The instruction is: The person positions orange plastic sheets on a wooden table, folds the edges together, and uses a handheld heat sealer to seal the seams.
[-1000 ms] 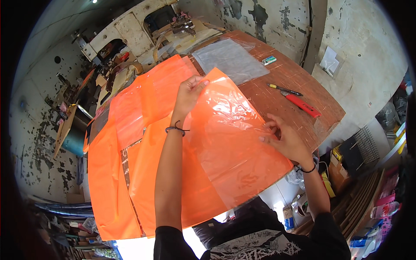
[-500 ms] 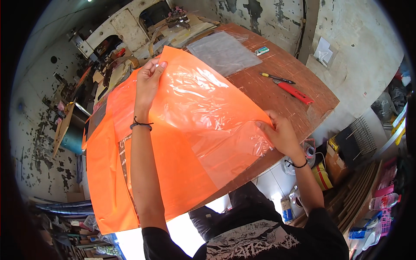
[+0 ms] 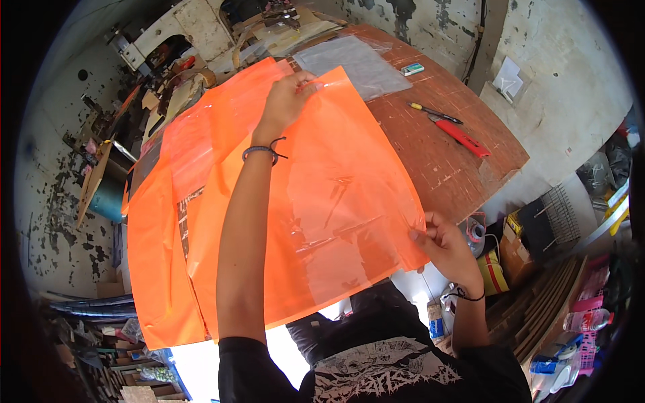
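My left hand (image 3: 286, 101) and right hand (image 3: 451, 252) pinch closed on edges of the flat, glossy orange plastic sheet (image 3: 336, 195) over the brown wooden table's (image 3: 453, 176) near side; presumably light, limp, slippery; grip near corners.

You've a brown wooden tbl (image 3: 463, 178) in front, top scratched. L wall (image 3: 50, 181) is pale w/ dark peeling patches; back wall (image 3: 443, 33) is flaking too, w/ a dark cable (image 3: 479, 40) running down it. R wall (image 3: 557, 121) is off-white, w/ white paper (image 3: 508, 80) on it. Below you: pale tiled flr (image 3: 419, 285), plus v. bright light (image 3: 201, 373) past the tbl's near edge.
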A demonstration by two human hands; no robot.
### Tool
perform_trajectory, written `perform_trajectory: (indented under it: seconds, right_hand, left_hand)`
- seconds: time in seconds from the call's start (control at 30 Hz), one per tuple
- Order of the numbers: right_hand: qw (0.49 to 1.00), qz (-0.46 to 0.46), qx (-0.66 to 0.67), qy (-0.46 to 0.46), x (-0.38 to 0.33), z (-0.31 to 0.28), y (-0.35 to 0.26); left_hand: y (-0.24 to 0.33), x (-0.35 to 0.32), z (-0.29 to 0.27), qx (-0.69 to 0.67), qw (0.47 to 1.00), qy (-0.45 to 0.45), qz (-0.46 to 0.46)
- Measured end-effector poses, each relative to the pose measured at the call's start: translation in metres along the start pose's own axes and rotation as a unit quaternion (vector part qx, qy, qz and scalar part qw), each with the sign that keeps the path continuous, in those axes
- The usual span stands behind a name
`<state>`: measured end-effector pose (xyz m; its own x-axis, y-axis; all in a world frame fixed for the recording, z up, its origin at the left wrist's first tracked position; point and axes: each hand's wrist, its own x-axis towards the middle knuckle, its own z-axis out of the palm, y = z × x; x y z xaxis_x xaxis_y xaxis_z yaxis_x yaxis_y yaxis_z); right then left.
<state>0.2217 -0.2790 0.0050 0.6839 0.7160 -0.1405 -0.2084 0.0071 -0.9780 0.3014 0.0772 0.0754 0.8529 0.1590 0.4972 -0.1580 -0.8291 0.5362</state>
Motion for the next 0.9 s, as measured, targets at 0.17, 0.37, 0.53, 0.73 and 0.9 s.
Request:
perform_trajectory:
  seconds: [0.17, 0.37, 0.53, 0.73, 0.9]
  right_hand:
    - [0.996, 0.054, -0.039, 0.060, -0.028, -0.017, 0.017]
    - [0.983, 0.070, -0.086, 0.147, -0.031, -0.024, 0.031]
    - [0.975, 0.063, -0.129, 0.170, -0.026, -0.019, 0.038]
    - [0.975, 0.024, 0.025, 0.219, -0.030, -0.019, 0.034]
    - [0.975, -0.027, 0.036, 0.217, -0.028, -0.027, 0.044]
  left_hand:
    - [-0.029, -0.018, 0.059, 0.001, 0.999, -0.011, -0.034]
    - [-0.007, -0.049, 0.061, 0.154, 0.988, 0.002, -0.007]
    - [0.045, -0.110, 0.030, 0.014, 0.977, -0.174, -0.119]
    - [0.034, -0.162, 0.007, 0.247, 0.931, -0.254, -0.084]
    - [0.022, -0.164, 0.005, 0.245, 0.943, -0.219, -0.054]
